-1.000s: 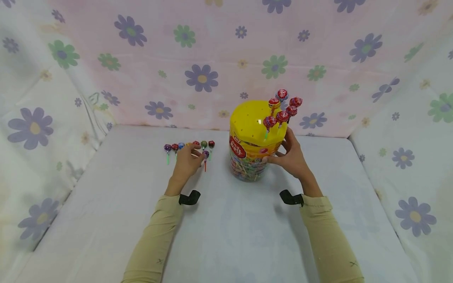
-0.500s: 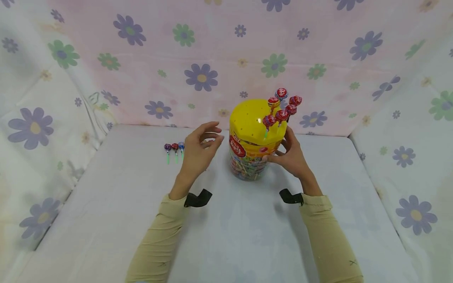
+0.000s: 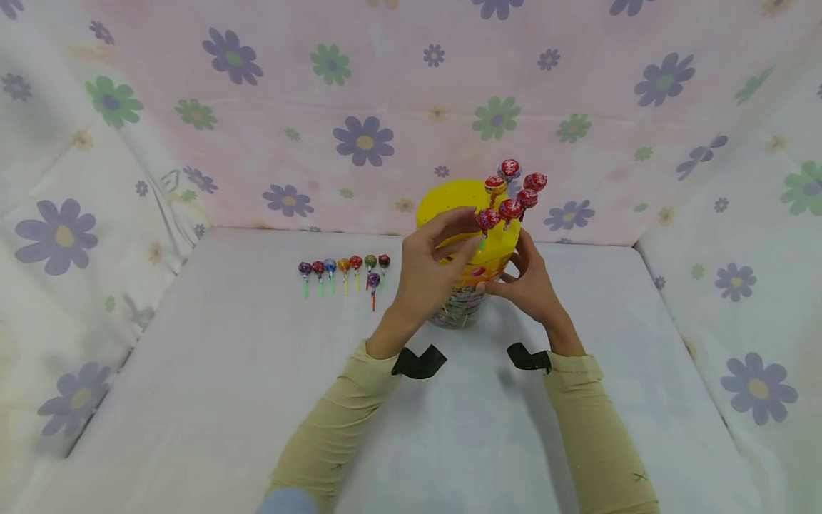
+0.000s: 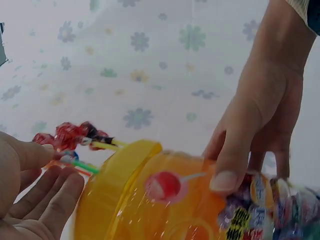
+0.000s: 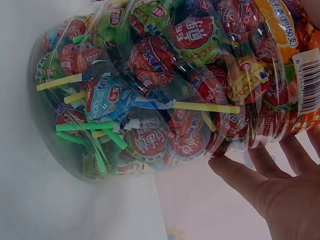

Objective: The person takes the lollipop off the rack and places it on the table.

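A clear candy jar (image 5: 165, 100) with a yellow lid (image 3: 449, 196) is packed with wrapped lollipops. Several red-wrapped lollipops (image 3: 510, 209) stand upright, stuck in the right part of the lid. My right hand (image 3: 529, 285) grips the jar's right side below the lid, thumb in front and fingers behind. At the lid's front, my left hand (image 3: 433, 260) reaches its thumb and fingers around the nearest lollipop (image 3: 487, 219). In the left wrist view, those fingers (image 4: 62, 185) are fairly straight beside that lollipop's green stick; no firm pinch is visible.
On the white table (image 3: 212, 357), left of the jar, several lollipops (image 3: 344, 265) lie in a row. A purple lollipop (image 3: 374, 280) with a red stick lies just below the row's right end. Flowered cloth (image 3: 276, 107) hangs behind and at both sides.
My left hand has left the purple lollipop on the table and moved right and up to the lollipops on the lid. My right hand has stayed on the jar.
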{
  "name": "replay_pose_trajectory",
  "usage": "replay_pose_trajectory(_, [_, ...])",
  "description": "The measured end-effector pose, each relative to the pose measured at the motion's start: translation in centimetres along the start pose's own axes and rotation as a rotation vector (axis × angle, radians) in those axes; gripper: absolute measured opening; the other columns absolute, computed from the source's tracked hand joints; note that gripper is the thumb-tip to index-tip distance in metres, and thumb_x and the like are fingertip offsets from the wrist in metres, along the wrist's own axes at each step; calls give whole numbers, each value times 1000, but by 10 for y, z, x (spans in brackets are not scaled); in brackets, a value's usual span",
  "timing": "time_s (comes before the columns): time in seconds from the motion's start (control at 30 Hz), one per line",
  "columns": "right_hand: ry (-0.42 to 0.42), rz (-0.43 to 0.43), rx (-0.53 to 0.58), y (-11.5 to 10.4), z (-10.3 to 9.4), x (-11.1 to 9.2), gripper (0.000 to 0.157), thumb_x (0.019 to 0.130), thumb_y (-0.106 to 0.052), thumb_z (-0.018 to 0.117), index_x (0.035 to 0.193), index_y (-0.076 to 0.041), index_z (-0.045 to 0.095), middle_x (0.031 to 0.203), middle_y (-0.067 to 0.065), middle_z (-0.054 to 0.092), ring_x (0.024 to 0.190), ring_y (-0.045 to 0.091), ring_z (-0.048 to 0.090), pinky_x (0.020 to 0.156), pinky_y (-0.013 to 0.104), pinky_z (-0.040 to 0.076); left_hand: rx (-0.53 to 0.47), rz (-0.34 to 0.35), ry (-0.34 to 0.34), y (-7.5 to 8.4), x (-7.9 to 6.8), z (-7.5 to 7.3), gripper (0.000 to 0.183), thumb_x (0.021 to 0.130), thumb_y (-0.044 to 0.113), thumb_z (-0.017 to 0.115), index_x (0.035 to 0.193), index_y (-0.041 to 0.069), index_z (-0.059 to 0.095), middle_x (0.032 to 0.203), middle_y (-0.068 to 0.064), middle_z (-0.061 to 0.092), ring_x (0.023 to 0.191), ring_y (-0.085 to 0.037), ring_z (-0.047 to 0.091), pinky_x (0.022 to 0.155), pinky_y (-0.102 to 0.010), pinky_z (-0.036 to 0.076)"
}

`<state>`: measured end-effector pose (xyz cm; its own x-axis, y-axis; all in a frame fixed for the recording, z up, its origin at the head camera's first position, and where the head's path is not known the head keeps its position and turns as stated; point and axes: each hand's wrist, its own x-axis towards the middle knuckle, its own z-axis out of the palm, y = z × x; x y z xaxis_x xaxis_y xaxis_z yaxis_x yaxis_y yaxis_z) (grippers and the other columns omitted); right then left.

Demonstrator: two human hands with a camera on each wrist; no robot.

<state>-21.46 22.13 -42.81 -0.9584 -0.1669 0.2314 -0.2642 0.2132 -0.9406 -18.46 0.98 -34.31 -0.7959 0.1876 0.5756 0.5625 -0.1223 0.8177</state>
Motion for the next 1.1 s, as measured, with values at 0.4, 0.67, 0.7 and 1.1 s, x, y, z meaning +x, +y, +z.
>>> replay_pose_trajectory(0.4, [5, -10, -2, -1, 1, -1, 102, 79, 5, 83, 160, -22, 26, 161, 5, 36, 143, 36, 42, 104, 59, 48, 84, 124, 47, -8, 4, 12, 37, 91, -6, 71, 126, -9, 63, 121, -24, 70, 106, -32, 73, 91, -29, 60])
replay_pose_trajectory(0.67, [-1, 0, 0, -2, 0, -1, 102, 80, 5, 82, 160, -22, 26, 160, 6, 37, 144, 37, 41, 105, 61, 47, 0, 141, 46, 4, 16, 10, 37, 92, -6, 70, 128, -9, 61, 118, -25, 69, 105, -32, 72, 93, -34, 60])
replay_pose_trajectory(0.7, [-4, 2, 1, -2, 1, -1, 102, 80, 5, 82, 160, -22, 25, 160, 6, 37, 144, 37, 41, 105, 61, 47, -11, 135, 37, 6, 16, 8, 37, 92, -7, 69, 128, -9, 61, 119, -25, 68, 105, -32, 71, 93, -35, 60])
replay_pose_trajectory(1.1, [-7, 10, 0, -2, 0, 0, 102, 81, 4, 82, 160, -24, 24, 162, 5, 34, 144, 37, 40, 107, 62, 45, 33, 79, -6, -3, -9, -36, 38, 88, -10, 71, 126, -9, 63, 115, -25, 70, 95, -29, 74, 78, -36, 64])
